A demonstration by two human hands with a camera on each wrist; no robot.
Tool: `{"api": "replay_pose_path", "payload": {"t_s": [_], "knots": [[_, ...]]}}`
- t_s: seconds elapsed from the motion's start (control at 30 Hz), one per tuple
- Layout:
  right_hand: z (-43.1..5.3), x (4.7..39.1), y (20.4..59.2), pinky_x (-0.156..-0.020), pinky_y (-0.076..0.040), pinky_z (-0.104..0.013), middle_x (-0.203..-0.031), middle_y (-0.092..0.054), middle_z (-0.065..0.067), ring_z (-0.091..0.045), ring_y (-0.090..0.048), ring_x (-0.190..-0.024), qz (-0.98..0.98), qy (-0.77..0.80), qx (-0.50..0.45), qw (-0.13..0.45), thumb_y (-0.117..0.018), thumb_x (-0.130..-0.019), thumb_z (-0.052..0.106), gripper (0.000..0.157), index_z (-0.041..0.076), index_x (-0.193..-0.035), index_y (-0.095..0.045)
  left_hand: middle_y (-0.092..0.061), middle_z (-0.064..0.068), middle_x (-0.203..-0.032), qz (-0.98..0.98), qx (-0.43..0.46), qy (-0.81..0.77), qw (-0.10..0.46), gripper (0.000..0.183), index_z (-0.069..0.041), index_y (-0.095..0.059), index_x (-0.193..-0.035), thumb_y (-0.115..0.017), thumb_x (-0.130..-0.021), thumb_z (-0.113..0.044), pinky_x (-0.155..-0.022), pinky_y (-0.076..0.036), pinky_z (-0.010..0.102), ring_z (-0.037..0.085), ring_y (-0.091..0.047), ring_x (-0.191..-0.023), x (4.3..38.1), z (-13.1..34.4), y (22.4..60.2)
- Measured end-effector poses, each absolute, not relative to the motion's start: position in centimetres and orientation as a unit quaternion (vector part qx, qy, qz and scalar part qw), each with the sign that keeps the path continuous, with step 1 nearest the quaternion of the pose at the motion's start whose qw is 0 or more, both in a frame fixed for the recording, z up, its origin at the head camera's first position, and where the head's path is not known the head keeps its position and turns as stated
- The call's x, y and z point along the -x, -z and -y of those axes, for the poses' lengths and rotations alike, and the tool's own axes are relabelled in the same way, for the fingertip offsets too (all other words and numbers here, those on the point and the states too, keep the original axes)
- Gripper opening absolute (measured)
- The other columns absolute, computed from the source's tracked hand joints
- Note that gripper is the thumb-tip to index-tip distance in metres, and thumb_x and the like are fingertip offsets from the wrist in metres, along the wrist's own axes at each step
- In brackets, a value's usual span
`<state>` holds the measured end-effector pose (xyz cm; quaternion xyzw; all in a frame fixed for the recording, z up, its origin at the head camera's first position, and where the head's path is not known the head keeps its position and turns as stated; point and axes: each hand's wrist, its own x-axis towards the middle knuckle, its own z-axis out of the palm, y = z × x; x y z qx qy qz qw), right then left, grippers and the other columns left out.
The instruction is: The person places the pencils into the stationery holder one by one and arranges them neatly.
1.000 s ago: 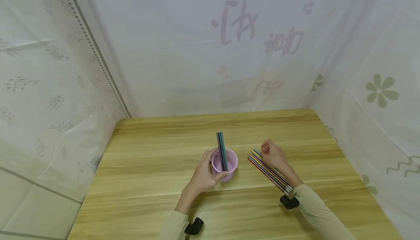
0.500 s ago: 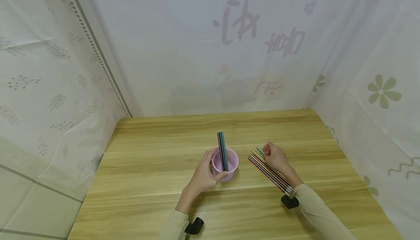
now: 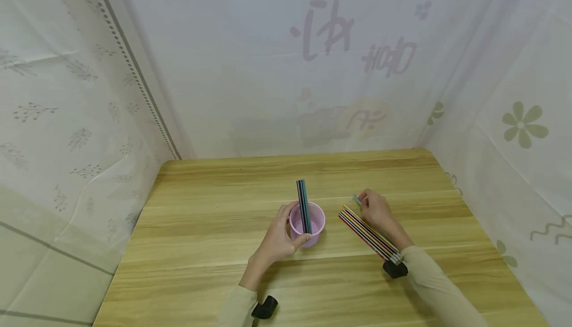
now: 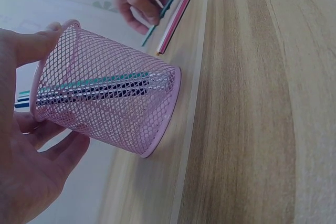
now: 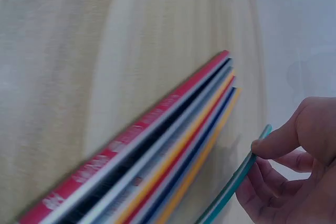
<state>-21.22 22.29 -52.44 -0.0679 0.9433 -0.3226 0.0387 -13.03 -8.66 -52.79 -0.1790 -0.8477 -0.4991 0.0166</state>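
My left hand (image 3: 279, 237) grips a pink mesh pencil cup (image 4: 105, 85) near its rim, thumb on one side and fingers on the other. Several dark and teal pencils (image 3: 304, 205) lean inside the cup. In the right wrist view my right hand (image 5: 294, 166) pinches a teal pencil (image 5: 236, 182) between thumb and fingers. This pencil is raised at its front end, beside a row of striped pencils (image 3: 368, 235) on the table. The row holds red, dark, yellow and white colours, and lies partly under my right wrist.
The wooden table (image 3: 210, 208) runs back to a white printed curtain (image 3: 250, 94). More patterned cloth hangs at the left (image 3: 80, 118) and right (image 3: 505, 94). Each wrist carries a black camera mount, the left one (image 3: 265, 308) close to the table's near side.
My right hand has taken hold of the teal pencil and drawn it away from the row, up and slightly right. The left hand and cup have stayed in place.
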Motion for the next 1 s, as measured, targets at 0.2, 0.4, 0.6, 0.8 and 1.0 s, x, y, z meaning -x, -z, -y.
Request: {"api": "replay_pose_path", "payload": {"t_s": [0.2,0.4,0.6,0.8,1.0], "knots": [[-22.2,21.8,51.1,-0.057,-0.040,-0.027,-0.085,-0.059,-0.015,-0.021,-0.051,-0.068,-0.947,0.312,0.070,0.020,-0.052,-0.085,-0.010,0.032,-0.009,-0.116,-0.057,-0.054,0.010,-0.133,0.846,0.186,0.500,0.024,0.088,-0.008,-0.037,-0.153,-0.085,-0.082,-0.029,-0.108,-0.052,0.045,0.026,-0.055,-0.128,13.0,8.7,52.8],[-21.9,21.9,50.0,-0.059,-0.039,-0.029,-0.085,-0.058,-0.017,-0.025,-0.051,-0.072,-0.948,0.308,0.073,-0.016,-0.047,-0.089,-0.009,0.035,-0.010,-0.123,-0.054,-0.054,0.012,-0.133,0.840,0.190,0.508,0.027,0.088,-0.007,-0.038,-0.152,-0.085,-0.082,-0.029,-0.107,-0.053,0.046,0.028,-0.056,-0.127,13.0,8.7,52.7],[-21.5,21.8,48.6,-0.061,-0.040,-0.030,-0.087,-0.058,-0.018,-0.026,-0.053,-0.073,-0.941,0.326,0.081,-0.047,-0.046,-0.089,-0.009,0.035,-0.010,-0.123,-0.054,-0.053,0.010,-0.136,0.845,0.181,0.502,0.018,0.088,-0.009,-0.037,-0.154,-0.085,-0.082,-0.029,-0.109,-0.051,0.045,0.027,-0.054,-0.129,13.0,8.7,52.7],[-21.1,21.6,47.1,-0.062,-0.043,-0.029,-0.088,-0.058,-0.018,-0.026,-0.057,-0.075,-0.934,0.340,0.090,-0.064,-0.048,-0.089,-0.008,0.033,-0.011,-0.121,-0.052,-0.052,0.009,-0.137,0.848,0.174,0.500,0.009,0.089,-0.012,-0.036,-0.154,-0.086,-0.081,-0.027,-0.112,-0.049,0.044,0.025,-0.054,-0.130,13.0,8.7,52.9],[-20.5,21.2,45.7,-0.062,-0.048,-0.027,-0.092,-0.059,-0.019,-0.028,-0.062,-0.078,-0.924,0.368,0.085,-0.060,-0.049,-0.089,-0.004,0.035,-0.011,-0.123,-0.051,-0.052,0.008,-0.137,0.845,0.173,0.506,0.008,0.090,-0.012,-0.036,-0.154,-0.086,-0.081,-0.026,-0.112,-0.049,0.041,0.024,-0.053,-0.130,13.0,8.6,52.9]]}}
